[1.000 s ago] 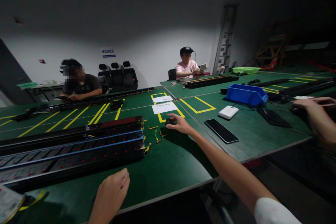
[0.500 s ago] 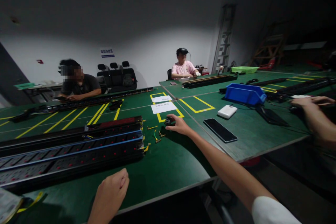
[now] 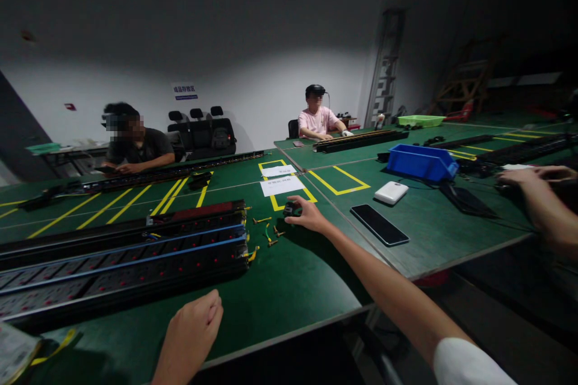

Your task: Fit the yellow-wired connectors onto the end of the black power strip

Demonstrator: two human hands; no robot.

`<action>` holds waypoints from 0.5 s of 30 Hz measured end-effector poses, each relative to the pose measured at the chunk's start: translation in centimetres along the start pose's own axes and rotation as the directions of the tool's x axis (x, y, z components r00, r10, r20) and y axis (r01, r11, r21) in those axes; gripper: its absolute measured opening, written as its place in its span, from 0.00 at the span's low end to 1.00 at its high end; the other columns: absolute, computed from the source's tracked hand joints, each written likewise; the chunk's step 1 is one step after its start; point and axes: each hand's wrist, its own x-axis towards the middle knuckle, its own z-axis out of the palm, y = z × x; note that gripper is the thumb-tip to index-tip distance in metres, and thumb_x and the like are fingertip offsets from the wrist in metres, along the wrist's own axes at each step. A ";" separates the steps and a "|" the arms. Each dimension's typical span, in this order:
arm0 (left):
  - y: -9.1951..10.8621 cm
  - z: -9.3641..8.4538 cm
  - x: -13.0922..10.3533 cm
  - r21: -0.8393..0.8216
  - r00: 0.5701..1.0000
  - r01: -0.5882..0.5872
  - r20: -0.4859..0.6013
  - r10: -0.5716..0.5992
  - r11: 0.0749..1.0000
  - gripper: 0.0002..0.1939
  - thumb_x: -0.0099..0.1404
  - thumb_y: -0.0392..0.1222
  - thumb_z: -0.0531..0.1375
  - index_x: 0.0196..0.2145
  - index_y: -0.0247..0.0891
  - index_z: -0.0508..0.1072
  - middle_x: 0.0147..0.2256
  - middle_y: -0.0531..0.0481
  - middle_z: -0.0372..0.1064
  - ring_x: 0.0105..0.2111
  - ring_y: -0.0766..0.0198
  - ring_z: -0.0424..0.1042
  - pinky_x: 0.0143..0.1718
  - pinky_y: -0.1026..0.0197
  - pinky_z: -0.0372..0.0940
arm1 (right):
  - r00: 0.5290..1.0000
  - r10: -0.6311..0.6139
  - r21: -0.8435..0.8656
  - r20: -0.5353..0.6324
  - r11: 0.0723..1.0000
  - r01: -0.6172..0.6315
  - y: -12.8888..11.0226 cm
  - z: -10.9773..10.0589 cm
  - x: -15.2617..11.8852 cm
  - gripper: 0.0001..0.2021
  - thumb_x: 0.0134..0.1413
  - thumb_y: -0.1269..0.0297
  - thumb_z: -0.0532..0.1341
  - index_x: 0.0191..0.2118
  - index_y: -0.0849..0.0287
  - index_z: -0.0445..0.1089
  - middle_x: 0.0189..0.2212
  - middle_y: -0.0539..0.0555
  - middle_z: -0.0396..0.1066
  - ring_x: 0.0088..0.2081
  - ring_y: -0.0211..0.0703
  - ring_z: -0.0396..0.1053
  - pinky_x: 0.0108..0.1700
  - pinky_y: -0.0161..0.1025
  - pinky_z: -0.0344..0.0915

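My right hand (image 3: 307, 216) reaches over the green table and pinches a small black block-shaped part (image 3: 291, 209) between thumb and fingers. Just left of it lie several short green-yellow wires with metal ends (image 3: 270, 233). My left hand (image 3: 193, 328) is closed in a fist by the front edge of the table, with nothing showing in it. Beyond it, on the left, are long black strips with rows of sockets and red dots (image 3: 171, 267); yellow wire ends stick out at their right ends.
White paper labels (image 3: 283, 186) lie inside yellow tape marks. To the right are a phone (image 3: 379, 224), a white power bank (image 3: 391, 192) and a blue bin (image 3: 422, 162). A co-worker's hands (image 3: 524, 177) are at far right; two people sit across the tables. A bag (image 3: 15, 352) lies lower left.
Both my hands stay where they were, the right still on the black part. Across the table, the person in pink has shifted their arms and gloved hand slightly.
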 end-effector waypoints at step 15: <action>0.3 -0.3 0.0 0.036 1.000 0.013 0.012 -0.013 0.999 0.16 0.71 0.40 0.44 0.24 0.41 0.57 0.22 0.54 0.64 0.23 0.66 0.62 0.29 0.62 0.48 | 0.997 -0.073 -0.090 -0.010 0.993 0.072 -0.6 0.0 -0.1 0.31 0.47 0.59 0.69 0.58 0.59 0.67 0.48 0.59 0.74 0.47 0.49 0.72 0.51 0.45 0.66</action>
